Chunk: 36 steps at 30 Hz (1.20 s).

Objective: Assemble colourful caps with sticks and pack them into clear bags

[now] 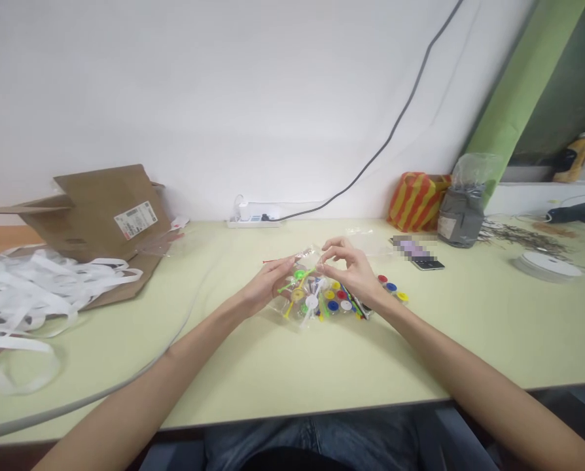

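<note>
A clear plastic bag [309, 254] with small coloured plastic pieces in or against it is held low over the table. My left hand [267, 282] is closed on the bag's left side, with a thin red stick jutting past its fingers. At the bag's top right, my right hand [350, 269] pinches the film between thumb and forefinger, its other fingers raised. A white piece [312, 301] with long arms and a yellow one [297, 296] show at the front. Under and beside my right hand lie several round discs [332, 305] in blue, red, yellow and white.
An open cardboard box [106, 216] and heaped white ribbon [52, 288] take up the left. A grey cable [175, 333] crosses the table [253, 386]. Behind are a power strip [254, 222] and a phone [427, 263]. On the right are a striped bag [415, 203] and a white spool [550, 263].
</note>
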Each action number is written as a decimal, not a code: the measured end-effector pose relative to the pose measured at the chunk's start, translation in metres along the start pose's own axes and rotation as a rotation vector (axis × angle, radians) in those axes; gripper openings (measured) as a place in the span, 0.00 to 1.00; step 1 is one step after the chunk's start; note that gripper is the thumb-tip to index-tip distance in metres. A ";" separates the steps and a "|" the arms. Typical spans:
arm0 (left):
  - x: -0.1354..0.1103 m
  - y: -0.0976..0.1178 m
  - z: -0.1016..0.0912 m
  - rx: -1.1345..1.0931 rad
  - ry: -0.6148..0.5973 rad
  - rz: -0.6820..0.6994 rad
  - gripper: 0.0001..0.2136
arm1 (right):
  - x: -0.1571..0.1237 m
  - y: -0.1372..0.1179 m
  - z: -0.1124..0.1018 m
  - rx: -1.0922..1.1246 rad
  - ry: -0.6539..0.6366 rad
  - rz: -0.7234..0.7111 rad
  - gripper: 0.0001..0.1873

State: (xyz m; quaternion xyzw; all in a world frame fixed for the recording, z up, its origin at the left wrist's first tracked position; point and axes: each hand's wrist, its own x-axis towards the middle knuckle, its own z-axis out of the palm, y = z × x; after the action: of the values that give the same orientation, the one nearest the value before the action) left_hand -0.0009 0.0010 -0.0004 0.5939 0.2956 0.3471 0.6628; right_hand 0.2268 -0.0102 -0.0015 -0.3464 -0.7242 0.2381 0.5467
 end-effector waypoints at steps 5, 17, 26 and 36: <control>0.002 -0.002 -0.003 0.011 -0.040 0.013 0.27 | 0.000 0.000 -0.001 -0.006 -0.124 -0.029 0.05; 0.000 0.008 0.004 -0.002 0.072 0.046 0.31 | 0.003 -0.014 -0.011 -0.149 -0.125 -0.087 0.16; -0.002 0.001 0.002 0.039 -0.090 0.009 0.49 | 0.004 -0.007 -0.003 0.013 0.117 -0.054 0.13; 0.012 -0.001 -0.015 0.033 0.350 0.222 0.35 | -0.001 0.016 0.004 -0.069 0.150 0.117 0.24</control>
State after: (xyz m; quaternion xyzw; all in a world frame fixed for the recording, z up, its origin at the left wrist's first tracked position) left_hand -0.0056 0.0192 -0.0033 0.5643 0.3449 0.5110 0.5491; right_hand 0.2268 -0.0004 -0.0145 -0.4237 -0.6676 0.2177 0.5722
